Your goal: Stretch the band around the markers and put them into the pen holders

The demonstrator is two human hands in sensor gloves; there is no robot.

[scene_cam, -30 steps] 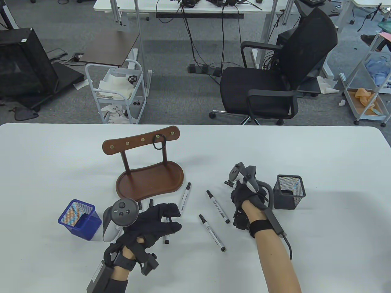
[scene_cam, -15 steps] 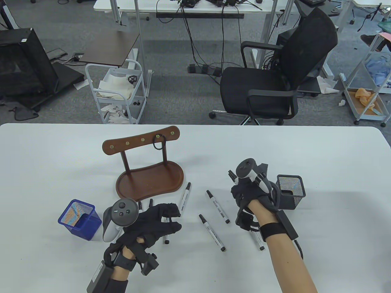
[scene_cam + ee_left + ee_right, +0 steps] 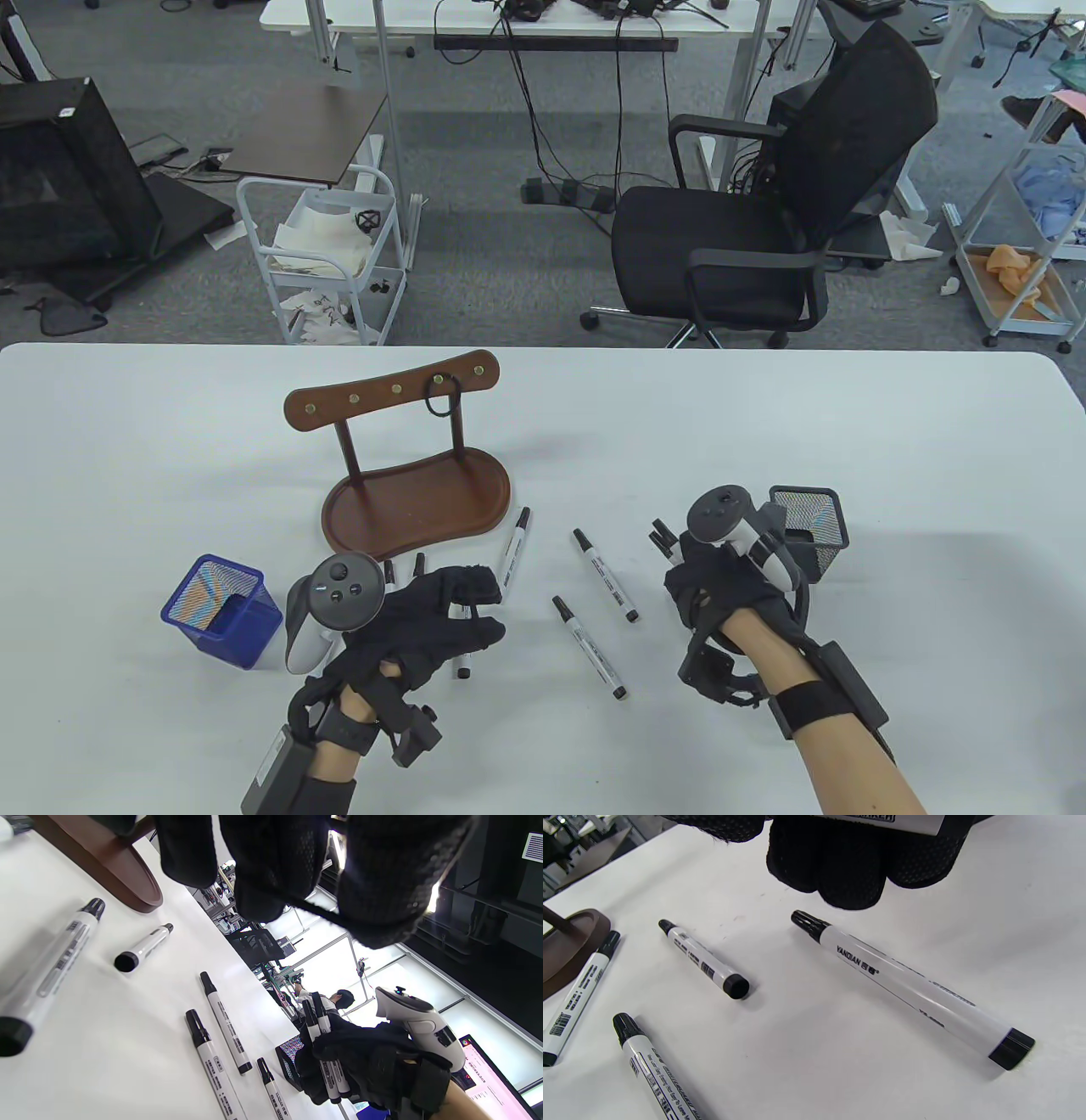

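My right hand (image 3: 721, 586) grips two white markers (image 3: 326, 1052) with black caps; their caps (image 3: 662, 539) stick out to the upper left of the fist. It hovers beside the black mesh pen holder (image 3: 806, 522). Another marker (image 3: 912, 988) lies on the table right below this hand. My left hand (image 3: 441, 611) rests with spread fingers over a few markers (image 3: 462, 658) in front of the wooden stand. In the left wrist view a thin dark strand (image 3: 322, 914) runs between its fingers (image 3: 275, 857); I cannot tell whether it is a band. A black band (image 3: 443, 397) hangs on the stand's hook.
A blue mesh pen holder (image 3: 222, 611) stands at the left of my left hand. The brown wooden stand (image 3: 416, 505) sits mid-table. Three loose markers (image 3: 604, 586) lie between my hands. An office chair and carts stand beyond the table's far edge.
My right hand has lifted with the markers and drawn back toward me and to the right, alongside the black holder. The left hand has stayed still.
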